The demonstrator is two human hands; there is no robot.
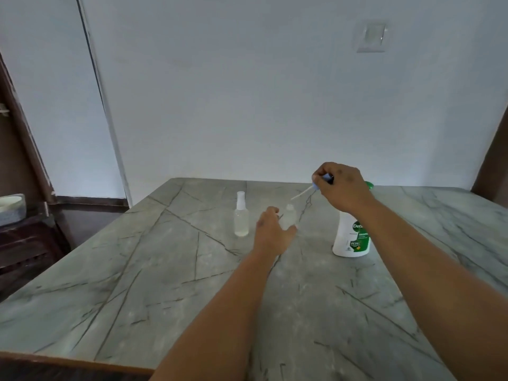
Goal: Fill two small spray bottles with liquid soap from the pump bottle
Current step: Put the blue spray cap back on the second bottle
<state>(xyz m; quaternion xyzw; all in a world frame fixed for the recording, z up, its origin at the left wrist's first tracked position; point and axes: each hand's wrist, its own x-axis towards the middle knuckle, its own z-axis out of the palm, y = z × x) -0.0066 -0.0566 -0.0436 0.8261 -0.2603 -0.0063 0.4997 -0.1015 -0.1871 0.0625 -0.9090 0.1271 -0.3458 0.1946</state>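
Note:
Two small clear spray bottles stand on the marble table [192, 284]. The left spray bottle [241, 219] has its sprayer cap on. My left hand [270, 231] wraps around the second spray bottle [289, 217], whose neck is uncapped. Above it, my right hand [342, 187] holds that bottle's sprayer head [324, 180], and its thin dip tube slants down-left toward the uncapped neck. The white pump bottle [351, 237] with a green label stands upright at the right, partly hidden behind my right wrist; only a bit of its green pump top shows.
A plain pale wall rises behind the table's far edge. A dark wooden shelf [24, 243] with a pale dish stands left of the table. The table's near edge runs along the bottom left.

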